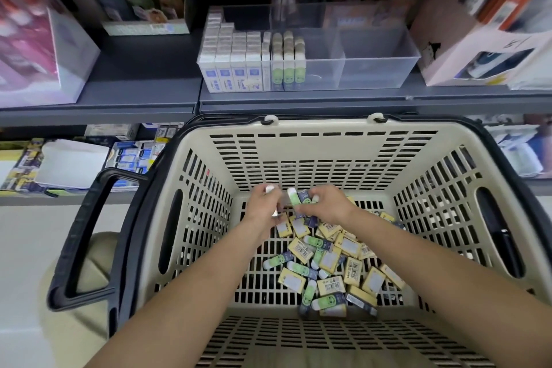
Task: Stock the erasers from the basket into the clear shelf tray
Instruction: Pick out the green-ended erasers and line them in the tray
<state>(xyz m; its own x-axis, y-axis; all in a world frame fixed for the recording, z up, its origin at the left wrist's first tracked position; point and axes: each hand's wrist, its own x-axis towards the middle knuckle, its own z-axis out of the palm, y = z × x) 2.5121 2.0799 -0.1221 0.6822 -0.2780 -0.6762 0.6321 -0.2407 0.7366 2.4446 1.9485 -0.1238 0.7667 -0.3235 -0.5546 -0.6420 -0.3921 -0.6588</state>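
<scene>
A beige plastic basket with black handles stands below the shelf. Several yellow and green-sleeved erasers lie loose on its floor. My left hand reaches into the basket and grips a few erasers, a white end showing above the fingers. Beside it my right hand grips green-sleeved erasers just above the pile. The clear shelf tray sits on the grey shelf above the basket. Its left part holds rows of white-and-blue erasers and three rows of green erasers; its right compartments hold nothing.
Pink and white boxes stand left of the tray, and more boxed goods stand right of it. A lower shelf at the left carries stationery packs. The basket's black handle juts out to the left.
</scene>
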